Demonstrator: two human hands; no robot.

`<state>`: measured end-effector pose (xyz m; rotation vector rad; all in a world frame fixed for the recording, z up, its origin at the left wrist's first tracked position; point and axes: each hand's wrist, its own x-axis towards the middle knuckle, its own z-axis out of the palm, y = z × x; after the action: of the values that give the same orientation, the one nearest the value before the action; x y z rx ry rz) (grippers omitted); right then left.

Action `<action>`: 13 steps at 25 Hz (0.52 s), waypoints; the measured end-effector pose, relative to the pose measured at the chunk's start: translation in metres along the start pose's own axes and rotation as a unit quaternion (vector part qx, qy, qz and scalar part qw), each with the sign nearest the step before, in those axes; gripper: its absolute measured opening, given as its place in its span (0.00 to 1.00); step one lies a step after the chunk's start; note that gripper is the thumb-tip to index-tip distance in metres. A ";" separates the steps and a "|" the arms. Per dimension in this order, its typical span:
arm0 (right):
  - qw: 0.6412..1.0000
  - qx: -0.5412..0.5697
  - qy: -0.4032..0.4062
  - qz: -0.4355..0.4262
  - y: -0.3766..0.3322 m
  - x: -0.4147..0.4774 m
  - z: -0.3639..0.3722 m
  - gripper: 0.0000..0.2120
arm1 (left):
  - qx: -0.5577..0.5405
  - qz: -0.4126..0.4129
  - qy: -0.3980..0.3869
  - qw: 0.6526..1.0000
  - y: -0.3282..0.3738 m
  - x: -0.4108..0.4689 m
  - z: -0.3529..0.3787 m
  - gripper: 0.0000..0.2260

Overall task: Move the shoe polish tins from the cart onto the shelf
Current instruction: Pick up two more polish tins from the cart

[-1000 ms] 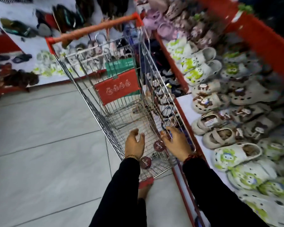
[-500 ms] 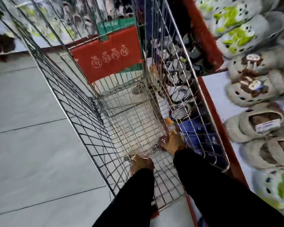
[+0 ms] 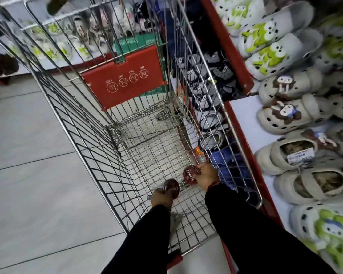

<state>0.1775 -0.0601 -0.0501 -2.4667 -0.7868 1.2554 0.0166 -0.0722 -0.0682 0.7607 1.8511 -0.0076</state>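
Note:
Both my hands reach down into the wire shopping cart (image 3: 99, 135). My left hand (image 3: 161, 198) is closed around a round dark-red shoe polish tin (image 3: 171, 187) near the cart's floor. My right hand (image 3: 207, 175) grips a second dark-red tin (image 3: 190, 175) with white "Cherry" lettering, tilted on edge just right of the first. Both arms wear black sleeves. The white shelf (image 3: 244, 115) with a red edge runs along the cart's right side.
The shelf carries rows of pale clogs (image 3: 285, 113) with cartoon charms. A lower tier beside the cart holds dark and blue clogs (image 3: 212, 99). A red child-seat flap (image 3: 125, 82) hangs at the cart's far end. Grey tiled floor (image 3: 28, 175) lies to the left.
My hands went deeper into the cart and closed on the two tins, which now sit lifted and tilted in my fingers. The camera moved closer and lower over the cart.

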 end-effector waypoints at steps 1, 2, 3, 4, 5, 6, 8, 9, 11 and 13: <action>0.999 0.040 0.013 0.001 -0.002 -0.006 -0.004 0.16 | -0.042 0.008 0.000 0.999 0.005 -0.007 -0.005 0.22; 0.997 0.077 0.020 0.004 -0.006 -0.015 -0.009 0.16 | -0.085 0.011 -0.001 0.996 0.010 -0.014 -0.009 0.23; 0.993 0.118 0.029 0.008 -0.011 -0.023 -0.015 0.17 | -0.142 0.020 0.001 0.990 0.015 -0.022 -0.014 0.24; 0.986 0.161 0.035 0.011 -0.019 -0.036 -0.024 0.17 | -0.212 0.022 -0.002 0.977 0.021 -0.032 -0.020 0.21; 0.978 0.205 0.037 0.013 -0.024 -0.047 -0.032 0.17 | -0.280 0.027 -0.013 0.959 0.027 -0.043 -0.025 0.16; 0.969 0.246 0.036 0.010 -0.031 -0.062 -0.042 0.17 | -0.338 0.034 -0.023 0.940 0.032 -0.056 -0.031 0.11; 0.949 0.314 0.042 -0.004 -0.042 -0.082 -0.059 0.16 | -0.416 0.050 -0.044 0.907 0.043 -0.085 -0.043 0.06; 0.940 0.339 0.046 -0.014 -0.047 -0.093 -0.069 0.15 | -0.437 0.064 -0.053 0.896 0.049 -0.101 -0.050 0.07; 0.918 0.392 0.051 -0.034 -0.056 -0.122 -0.094 0.13 | -0.452 0.106 -0.065 0.883 0.060 -0.140 -0.065 0.10; 0.883 0.462 0.060 -0.056 -0.066 -0.161 -0.126 0.16 | -0.448 0.151 -0.089 0.877 0.067 -0.181 -0.079 0.07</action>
<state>0.1791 -0.0974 0.1613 -1.6579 -0.1862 1.0624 0.0221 -0.0808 0.1399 0.3493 1.3161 0.8938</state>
